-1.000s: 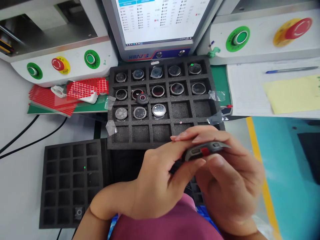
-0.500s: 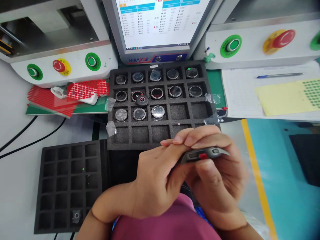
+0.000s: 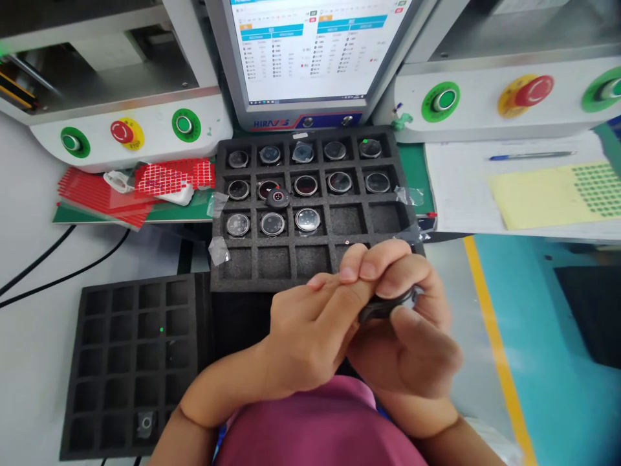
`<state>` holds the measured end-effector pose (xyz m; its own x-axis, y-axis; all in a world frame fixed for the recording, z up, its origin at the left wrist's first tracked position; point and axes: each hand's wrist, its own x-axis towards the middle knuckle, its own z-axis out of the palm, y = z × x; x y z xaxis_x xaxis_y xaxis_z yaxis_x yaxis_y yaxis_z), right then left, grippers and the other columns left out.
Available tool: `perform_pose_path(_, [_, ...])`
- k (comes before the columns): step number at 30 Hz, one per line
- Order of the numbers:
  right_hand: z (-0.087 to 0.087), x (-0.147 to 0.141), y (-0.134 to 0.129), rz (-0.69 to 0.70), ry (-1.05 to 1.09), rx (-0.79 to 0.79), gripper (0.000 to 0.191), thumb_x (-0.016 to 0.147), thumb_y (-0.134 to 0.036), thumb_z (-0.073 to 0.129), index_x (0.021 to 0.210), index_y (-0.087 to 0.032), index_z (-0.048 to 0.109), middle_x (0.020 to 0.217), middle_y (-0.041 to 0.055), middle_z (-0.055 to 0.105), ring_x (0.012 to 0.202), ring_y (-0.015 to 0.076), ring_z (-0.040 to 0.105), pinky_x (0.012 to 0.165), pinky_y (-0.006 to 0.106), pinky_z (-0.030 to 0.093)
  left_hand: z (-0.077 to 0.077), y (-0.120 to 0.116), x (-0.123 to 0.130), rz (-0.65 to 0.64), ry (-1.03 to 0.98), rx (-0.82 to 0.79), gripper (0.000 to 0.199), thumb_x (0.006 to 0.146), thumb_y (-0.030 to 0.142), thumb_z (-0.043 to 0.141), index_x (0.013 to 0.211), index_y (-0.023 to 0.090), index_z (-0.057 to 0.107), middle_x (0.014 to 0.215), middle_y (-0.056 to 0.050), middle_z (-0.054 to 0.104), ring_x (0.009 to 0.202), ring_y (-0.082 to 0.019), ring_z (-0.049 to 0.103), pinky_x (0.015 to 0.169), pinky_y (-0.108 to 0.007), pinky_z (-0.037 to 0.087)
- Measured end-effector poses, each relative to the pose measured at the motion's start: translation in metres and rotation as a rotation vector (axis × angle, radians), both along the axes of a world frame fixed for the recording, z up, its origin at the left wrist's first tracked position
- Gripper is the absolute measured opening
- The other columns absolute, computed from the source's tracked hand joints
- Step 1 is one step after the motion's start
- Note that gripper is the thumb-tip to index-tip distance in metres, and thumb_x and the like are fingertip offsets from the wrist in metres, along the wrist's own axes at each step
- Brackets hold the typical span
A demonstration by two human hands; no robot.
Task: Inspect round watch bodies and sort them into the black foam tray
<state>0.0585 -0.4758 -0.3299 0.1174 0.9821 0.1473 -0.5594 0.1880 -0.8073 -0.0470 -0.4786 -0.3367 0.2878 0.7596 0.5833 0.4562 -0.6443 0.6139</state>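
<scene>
Close to my chest, my left hand (image 3: 308,330) and my right hand (image 3: 417,330) hold a dark smartwatch case (image 3: 376,312) between them. My right thumb presses on its near side while the right fingers curl over the top. The left fingers close around its left end, under the right fingertips. Most of the case is covered by fingers. Just beyond lies a black foam tray (image 3: 262,279) with round watch cases in its upper rows. One small round dark watch piece, back side up (image 3: 278,197), rests across a divider by another watch.
A second foam tray (image 3: 92,372) at lower left has one small piece (image 3: 146,423) in it. Behind stand a monitor (image 3: 305,58) and machines with green buttons (image 3: 184,124) and red stop buttons (image 3: 533,90). Red sticker sheets (image 3: 104,197), a pen (image 3: 531,156) and yellow paper (image 3: 528,200) lie around.
The watch case has turned in my hands; its side buttons and red sticker, visible before, are now covered. My right hand has shifted slightly left, and the view has tilted a little.
</scene>
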Motion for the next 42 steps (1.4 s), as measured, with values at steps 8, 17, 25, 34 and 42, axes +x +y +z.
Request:
perform_pose_path(8, [-0.005,-0.006,0.014,0.087,-0.040,0.160,0.008,0.097,-0.028,0.065,0.101,-0.028,0.072,0.101,0.0023,0.061,0.092,0.0168,0.069,0.087,0.042,0.069,0.019,0.008,-0.015,0.049,0.020,-0.082,0.019,0.103,0.019,0.054,0.121,0.016,0.061,0.091,-0.002,0.079,0.075,-0.013,0.075,0.067,-0.019,0.057])
perform_pose_path(17, [-0.010,-0.003,0.014,0.120,-0.049,0.144,0.014,0.099,-0.025,0.061,0.107,-0.028,0.072,0.104,0.0025,0.062,0.096,0.0172,0.070,0.091,0.042,0.068,0.019,0.007,-0.012,0.068,0.010,-0.066,0.023,0.103,0.017,0.053,0.124,0.015,0.062,0.089,-0.005,0.077,0.075,-0.015,0.074,0.068,-0.022,0.058])
perform_pose_path(25, [-0.004,0.000,0.021,0.111,-0.005,0.109,0.003,0.090,-0.029,0.070,0.092,-0.027,0.072,0.095,0.0036,0.061,0.083,0.0195,0.068,0.074,0.044,0.070,0.018,0.011,-0.009,0.102,0.089,0.038,0.021,0.104,0.019,0.052,0.118,0.012,0.065,0.085,-0.002,0.078,0.070,-0.015,0.072,0.062,-0.024,0.053])
perform_pose_path(34, [-0.006,-0.008,0.012,0.068,0.057,0.026,0.011,0.085,-0.031,0.068,0.080,-0.024,0.060,0.086,0.0013,0.053,0.081,0.0173,0.059,0.074,0.038,0.065,0.003,0.009,-0.009,0.130,0.102,0.145,0.025,0.106,0.023,0.045,0.115,0.017,0.068,0.092,-0.002,0.082,0.063,-0.015,0.072,0.053,-0.028,0.049])
perform_pose_path(42, [-0.010,-0.015,0.009,0.057,0.062,0.073,0.016,0.084,-0.030,0.068,0.075,-0.023,0.056,0.080,0.0004,0.052,0.075,0.0159,0.059,0.069,0.035,0.063,-0.001,0.010,-0.015,0.108,0.032,0.225,0.023,0.105,0.024,0.047,0.110,0.018,0.069,0.084,-0.001,0.081,0.053,-0.014,0.069,0.048,-0.028,0.047])
